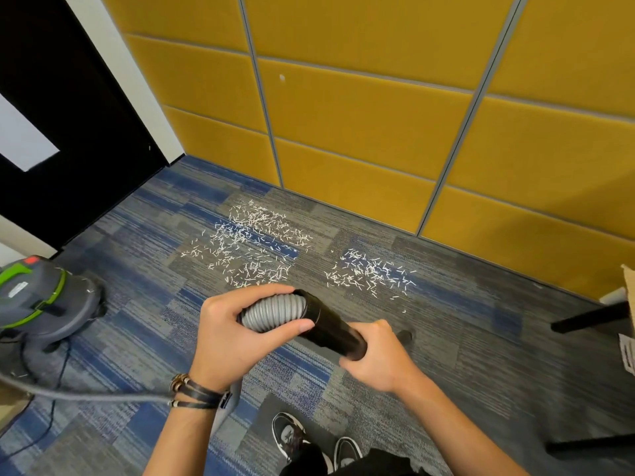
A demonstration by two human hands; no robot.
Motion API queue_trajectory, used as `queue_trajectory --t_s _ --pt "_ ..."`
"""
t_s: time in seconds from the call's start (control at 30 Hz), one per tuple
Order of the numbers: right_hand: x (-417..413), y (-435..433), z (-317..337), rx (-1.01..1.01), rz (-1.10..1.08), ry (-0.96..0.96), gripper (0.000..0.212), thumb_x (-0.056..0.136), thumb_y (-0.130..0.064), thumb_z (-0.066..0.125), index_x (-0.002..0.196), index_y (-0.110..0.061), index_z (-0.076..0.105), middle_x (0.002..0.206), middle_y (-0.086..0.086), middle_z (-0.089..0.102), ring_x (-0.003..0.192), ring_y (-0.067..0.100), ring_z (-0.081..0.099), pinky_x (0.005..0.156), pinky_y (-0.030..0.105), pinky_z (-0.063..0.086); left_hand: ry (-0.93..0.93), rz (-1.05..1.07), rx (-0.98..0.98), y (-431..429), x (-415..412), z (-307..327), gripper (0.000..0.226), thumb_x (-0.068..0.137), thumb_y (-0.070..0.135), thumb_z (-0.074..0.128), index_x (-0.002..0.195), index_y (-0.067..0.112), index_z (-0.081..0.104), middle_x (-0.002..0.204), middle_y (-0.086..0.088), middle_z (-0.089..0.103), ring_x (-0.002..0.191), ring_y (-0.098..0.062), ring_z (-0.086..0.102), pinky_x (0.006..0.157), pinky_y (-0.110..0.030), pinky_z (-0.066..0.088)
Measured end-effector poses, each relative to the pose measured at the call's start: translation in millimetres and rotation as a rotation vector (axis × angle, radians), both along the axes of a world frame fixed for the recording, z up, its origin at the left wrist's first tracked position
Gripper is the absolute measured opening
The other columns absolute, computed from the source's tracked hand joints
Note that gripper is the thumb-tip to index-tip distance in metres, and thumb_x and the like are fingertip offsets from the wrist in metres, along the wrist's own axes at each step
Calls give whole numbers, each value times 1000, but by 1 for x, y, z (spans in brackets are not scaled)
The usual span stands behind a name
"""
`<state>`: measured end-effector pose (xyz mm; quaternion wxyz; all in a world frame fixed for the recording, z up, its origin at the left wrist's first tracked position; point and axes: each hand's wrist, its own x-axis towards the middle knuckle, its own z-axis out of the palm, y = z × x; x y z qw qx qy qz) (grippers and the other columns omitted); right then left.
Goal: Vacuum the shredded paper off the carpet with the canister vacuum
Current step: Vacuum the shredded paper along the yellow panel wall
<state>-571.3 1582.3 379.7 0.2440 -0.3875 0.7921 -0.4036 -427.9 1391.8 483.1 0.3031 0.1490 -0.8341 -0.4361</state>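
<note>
Mid-frame, the left hand (pixel 226 334) grips the grey hose (pixel 275 312) and the right hand (pixel 378 355) clasps its black tube (pixel 330 328); 2 patches of shredded paper (pixel 254 242) lie on the carpet (pixel 446 338) just above, vacuum (pixel 41 297) at left edge, so lowering the tube onto them seems next

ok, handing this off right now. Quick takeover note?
Left hand grips the grey hose; right hand grips the black tube joined to it.
Canister vacuum sits on the carpet at left.
Shredded paper lies ahead in two patches: larger left patch, smaller right patch.
Done: hose in hand.
Left: vacuum both patches; the tube is not over either yet.
</note>
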Motion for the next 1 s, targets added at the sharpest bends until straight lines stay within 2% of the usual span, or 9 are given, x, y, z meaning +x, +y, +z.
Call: queue_trajectory --t_s 0.2,0.33,0.47,0.57,0.7,0.8,1.0 --pt "-15 -13 6 -6 -6 30 21 68 -15 70 61 -22 51 49 -8 48 44 10 43 48 15 29 10 8 -16 -9 -6 -2 47 69 51 91 105 23 83 101 15 80 94 -7 77 84 -23 59" --pt "-23 -25 -8 29 -10 21 16 67 -14 68 62 -13 53 50 -7 49 45 10 44 49 17 31 -76 -8 -49 -19 -9 -11 46 71 56 90 107 29 82 102 21 78 95 -1 75 85 -19 58" --pt "-18 -47 -15 19 -6 -20 21 68 -7 69 60 -15 51 49 -10 47 45 9 42 50 16 30 -72 23 -56 -35 -4 -13 44 71 57 89 107 32 82 101 23 77 93 0 74 85 -16 57" --pt "-15 -71 -13 0 15 -30 24 69 -5 69 59 -17 51 49 -10 48 45 8 42 50 15 30 -58 61 -67 -52 3 -7 44 71 55 90 106 30 82 101 20 78 95 -1 75 86 -19 57" --pt "-9 -112 -10 -30 46 -29 33 69 -7 70 57 -28 48 48 -13 49 46 7 46 51 16 33 -45 107 -101 -80 14 3 44 70 49 93 106 27 82 100 17 79 93 -5 76 86 -23 58" --pt "-4 -139 -7 -59 76 -29 34 70 -4 70 58 -28 49 50 -11 49 46 7 46 51 16 34 -45 129 -150 -95 21 12 44 70 50 92 106 27 82 98 17 78 90 -5 75 85 -24 58" --pt "4 -194 0 -101 109 0 39 70 -3 71 58 -32 47 50 -10 48 44 8 43 47 26 35 4 198 -206 -130 33 20 44 71 50 93 106 24 82 101 14 78 92 -5 75 85 -35 61"
